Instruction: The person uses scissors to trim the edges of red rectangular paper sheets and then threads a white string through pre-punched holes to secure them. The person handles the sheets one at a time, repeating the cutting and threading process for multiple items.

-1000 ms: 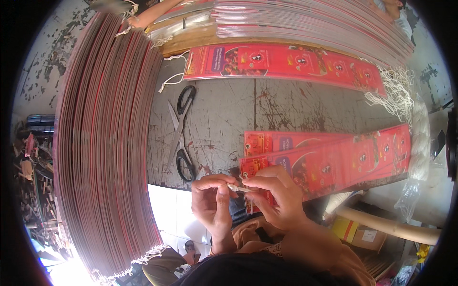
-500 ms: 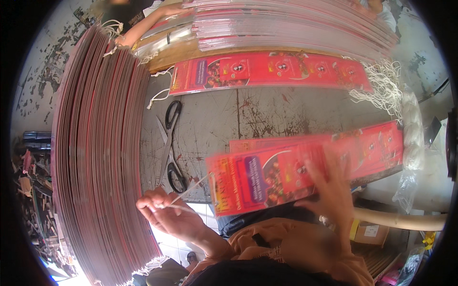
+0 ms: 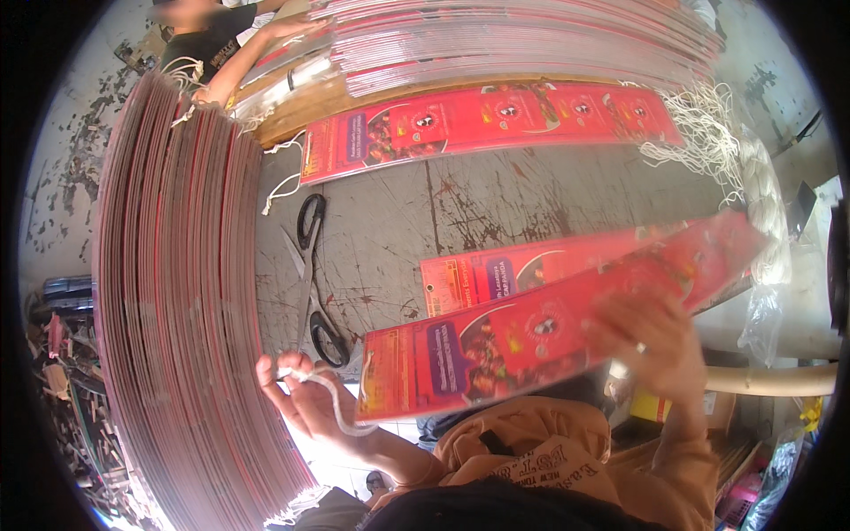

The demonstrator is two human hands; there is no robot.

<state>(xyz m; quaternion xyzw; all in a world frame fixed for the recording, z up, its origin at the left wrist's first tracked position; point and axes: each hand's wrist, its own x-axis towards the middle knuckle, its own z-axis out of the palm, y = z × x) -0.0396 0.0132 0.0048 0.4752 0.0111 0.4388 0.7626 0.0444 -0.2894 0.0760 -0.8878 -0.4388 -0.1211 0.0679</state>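
Observation:
A long red printed strip sign [image 3: 496,354] in clear plastic lies slantwise before me, its left end lower and nearer. Pinched between the thumb and fingers of my left hand [image 3: 323,411] is a white string [image 3: 332,398], which curves down to the sign's left end. My right hand [image 3: 655,345] is over the sign's right part, a ring on one finger; its fingers are smeared by motion, so their grip is unclear. Partly under this sign lies another red strip sign [image 3: 478,270], with a hole at its left end.
A strung red sign [image 3: 460,124] lies across the grey tabletop [image 3: 372,212]. Black-handled scissors [image 3: 310,274] rest left of centre. Edge-on sign stacks stand at left [image 3: 177,292] and back [image 3: 513,44]. White strings [image 3: 708,133] hang at right. Another person's arm [image 3: 243,57] reaches in at upper left.
My right hand has moved right along the sign, blurred in both frames. The sign's left end has shifted left and down, and the string, formerly taut, now hangs in a slack curve.

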